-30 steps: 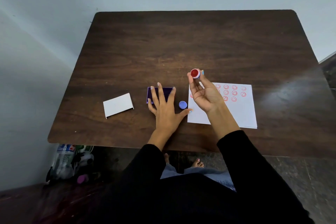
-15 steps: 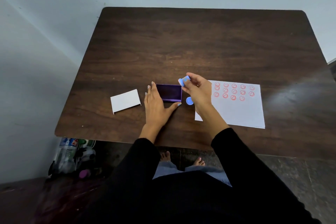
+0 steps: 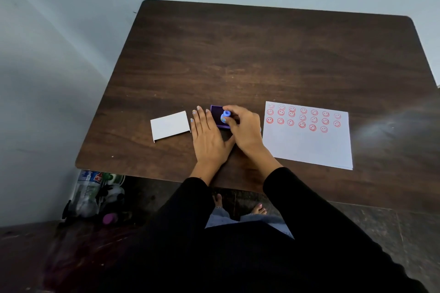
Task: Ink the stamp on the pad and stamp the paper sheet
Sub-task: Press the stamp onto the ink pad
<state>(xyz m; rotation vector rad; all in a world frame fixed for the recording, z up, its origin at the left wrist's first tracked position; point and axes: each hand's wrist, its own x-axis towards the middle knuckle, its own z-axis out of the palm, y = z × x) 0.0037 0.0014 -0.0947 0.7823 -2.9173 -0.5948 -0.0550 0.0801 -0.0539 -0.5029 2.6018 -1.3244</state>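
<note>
From the head view we see the right hand [image 3: 245,129] pinching the small blue round stamp [image 3: 225,116], apparently pressed onto the dark purple rectangular ink pad [image 3: 217,115]. The left hand [image 3: 208,135] lies flat and open on the dark wooden counter [image 3: 262,59] beside the pad. The white paper sheet [image 3: 309,145] with red smiley prints lies to the right.

Ink pad [image 3: 217,114]: near and right parts covered by the right hand [image 3: 246,132] and the left hand [image 3: 209,137]; only the far left corner is seen. Stamp [image 3: 225,117]: base hidden in the right grip, so contact with the pad cannot be confirmed. Paper sheet [image 3: 309,145]: left edge partly masked by the right hand; the faint prints of the top row are too pale to be read. Tabletop [image 3: 262,59]: right side cut off by the frame edge. Clutter [image 3: 95,195] under the tabletop is too dim to be identified fully.
</note>
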